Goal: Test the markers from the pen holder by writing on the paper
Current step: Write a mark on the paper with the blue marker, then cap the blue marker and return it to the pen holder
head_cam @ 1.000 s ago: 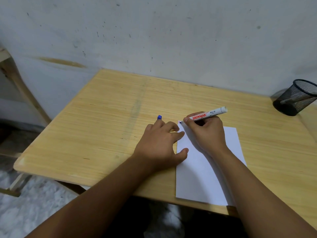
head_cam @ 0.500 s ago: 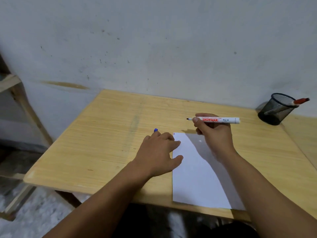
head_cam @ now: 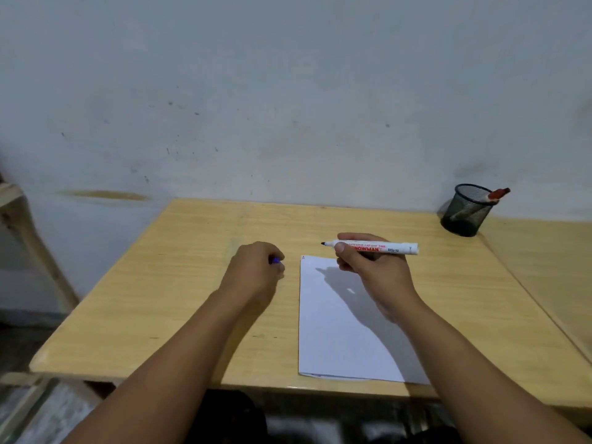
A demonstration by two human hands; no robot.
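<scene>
A white sheet of paper lies on the wooden table, with small marks at its top left corner. My right hand holds an uncapped white marker level above the paper's top edge, tip pointing left. My left hand is curled on the table just left of the paper, closed on the marker's blue cap, of which only a bit shows. A black mesh pen holder stands at the table's back right with a red-capped marker sticking out.
A marked white wall rises right behind the table. A second wooden surface adjoins on the right. A wooden frame stands to the left, off the table's edge.
My right hand lifted the marker off the paper's top left corner and moved it up and right. My left hand left the paper's edge and curled around the blue cap.
</scene>
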